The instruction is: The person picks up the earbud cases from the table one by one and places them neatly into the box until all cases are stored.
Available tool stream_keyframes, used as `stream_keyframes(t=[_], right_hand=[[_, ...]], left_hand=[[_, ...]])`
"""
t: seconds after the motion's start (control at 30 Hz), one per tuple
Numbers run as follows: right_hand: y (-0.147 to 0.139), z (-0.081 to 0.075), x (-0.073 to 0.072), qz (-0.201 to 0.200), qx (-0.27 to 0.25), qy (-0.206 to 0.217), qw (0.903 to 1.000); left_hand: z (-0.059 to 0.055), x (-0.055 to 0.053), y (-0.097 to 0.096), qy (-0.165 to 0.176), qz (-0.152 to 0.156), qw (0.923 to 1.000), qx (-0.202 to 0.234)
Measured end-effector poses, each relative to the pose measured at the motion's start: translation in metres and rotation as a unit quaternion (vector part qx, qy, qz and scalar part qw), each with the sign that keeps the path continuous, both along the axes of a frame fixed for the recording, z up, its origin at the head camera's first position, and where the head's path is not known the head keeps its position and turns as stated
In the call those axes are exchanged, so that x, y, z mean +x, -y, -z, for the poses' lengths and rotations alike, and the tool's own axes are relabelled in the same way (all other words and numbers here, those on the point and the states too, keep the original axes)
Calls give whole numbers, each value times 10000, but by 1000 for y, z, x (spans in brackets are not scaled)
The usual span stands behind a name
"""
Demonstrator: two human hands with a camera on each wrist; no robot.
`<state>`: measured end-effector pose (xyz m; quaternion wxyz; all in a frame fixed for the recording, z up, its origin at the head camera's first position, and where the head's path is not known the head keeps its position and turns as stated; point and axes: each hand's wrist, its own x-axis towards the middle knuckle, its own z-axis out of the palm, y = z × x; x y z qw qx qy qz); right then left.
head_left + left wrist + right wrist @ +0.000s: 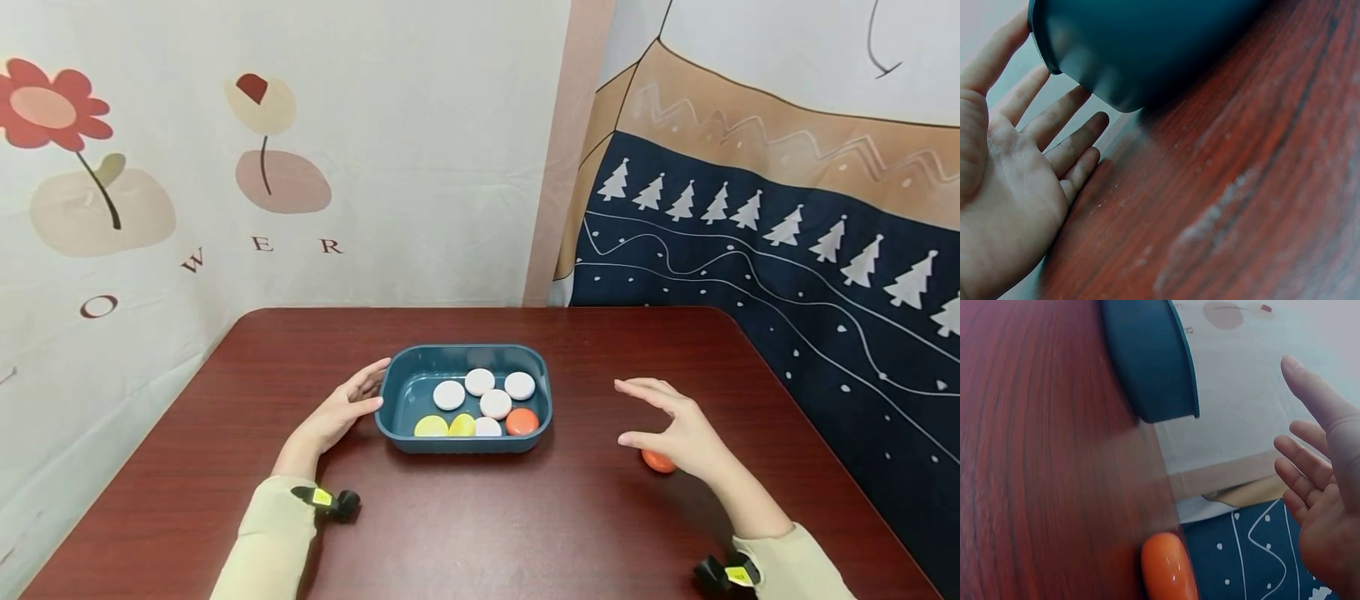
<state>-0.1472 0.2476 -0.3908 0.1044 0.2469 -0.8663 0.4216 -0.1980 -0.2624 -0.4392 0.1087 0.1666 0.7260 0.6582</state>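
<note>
A teal rectangular tray (465, 445) with raised walls stands on the table, holding white, yellow and orange round discs. My left hand (341, 417) touches the tray's left end with thumb and fingertips, its fingers fairly straight. In the left wrist view those fingers (1054, 125) lie along the tray wall (1147, 50). My right hand (675, 425) hovers to the right of the tray with thumb and fingers spread, nothing between them. Below it an orange disc (658, 462) lies on the table, partly hidden by the hand; the right wrist view shows this orange disc (1169, 569) apart from the palm.
The dark red wooden table (480, 533) has rounded far corners. Behind it hang a pale curtain (427, 167) with printed flowers and a dark blue cloth (690, 250) with white trees. Inside the tray, an orange disc (522, 422) lies near the front right corner.
</note>
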Motion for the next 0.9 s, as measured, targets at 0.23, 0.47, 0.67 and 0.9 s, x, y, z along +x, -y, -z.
stream_keyframes(t=[0.23, 0.47, 0.67, 0.9], right_hand=[[-12, 2, 2, -4, 84, 58, 9999], [-22, 6, -1, -282, 21, -22, 9996], [-38, 15, -6, -489, 99, 315, 9983], [-53, 25, -12, -840, 97, 754, 9936]], left_hand=[[0, 0, 0, -17, 9, 10000, 7], [-1, 1, -1, -6, -3, 10000, 7], [-2, 1, 0, 4, -8, 10000, -3], [-2, 1, 0, -6, -10, 10000, -21]])
